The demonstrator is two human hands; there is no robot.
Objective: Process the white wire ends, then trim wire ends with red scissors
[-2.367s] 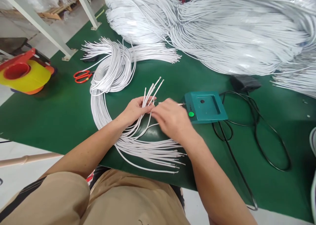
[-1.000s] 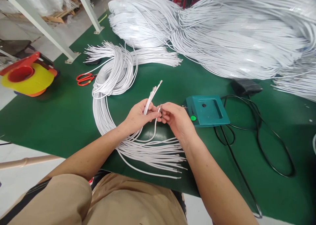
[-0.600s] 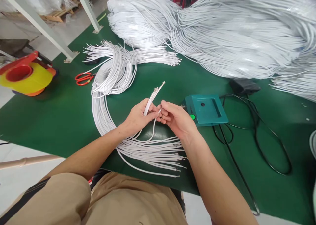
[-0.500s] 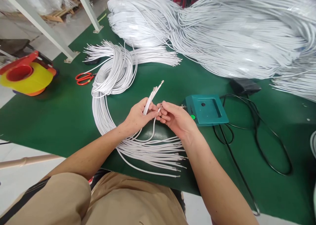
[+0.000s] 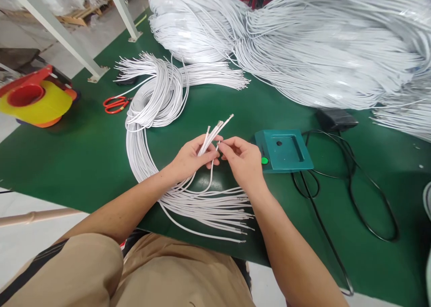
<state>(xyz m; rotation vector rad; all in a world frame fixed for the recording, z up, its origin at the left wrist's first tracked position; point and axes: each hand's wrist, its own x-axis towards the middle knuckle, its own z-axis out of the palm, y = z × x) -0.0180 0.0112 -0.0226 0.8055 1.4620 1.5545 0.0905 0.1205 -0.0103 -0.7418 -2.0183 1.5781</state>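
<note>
Several white cables (image 5: 211,139) are pinched in left fingers (image 5: 208,157), one in right fingers (image 5: 228,151), over a green table (image 5: 94,145), pallet (image 5: 76,18) beyond.

No words, brand names, numbers or signs can be read in this view. On the teal box (image 5: 284,151), the area around the round green button (image 5: 265,160) is too small in view to tell whether lettering is there. The same is true of the black block (image 5: 336,118) behind it and the yellow-and-red object (image 5: 50,104) at far left. Any print on the held white cables (image 5: 210,139) is too fine to make out.
</note>
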